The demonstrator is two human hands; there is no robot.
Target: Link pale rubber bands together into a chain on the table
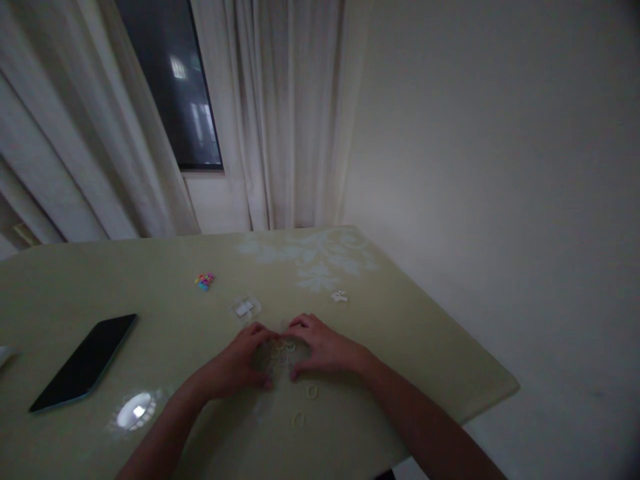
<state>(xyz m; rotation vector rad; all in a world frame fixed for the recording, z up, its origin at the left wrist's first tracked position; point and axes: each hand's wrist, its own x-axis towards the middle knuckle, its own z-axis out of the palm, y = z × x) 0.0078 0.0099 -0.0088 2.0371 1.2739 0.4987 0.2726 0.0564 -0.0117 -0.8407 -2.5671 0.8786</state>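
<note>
My left hand [245, 359] and my right hand [323, 347] rest low on the table, curved toward each other. They cup a small heap of pale yellow bands [284, 346], which look like rubber bands. Each thumb stands apart from its fingers, and no grip on a band shows. Part of the heap is dim and hard to make out. Closer to me lie two loose bands, one pale ring [312, 391] and another ring [299, 419]. Just beyond my left hand is a small clear plastic case [247, 308] with a white patch.
A dark tablet [85, 363] lies at the left. Small bright-coloured pieces [205, 281] sit farther back, and small white pieces [339, 296] lie beyond my right hand. The table [425, 347] ends at a wall on the right. Curtains [280, 120] hang behind it.
</note>
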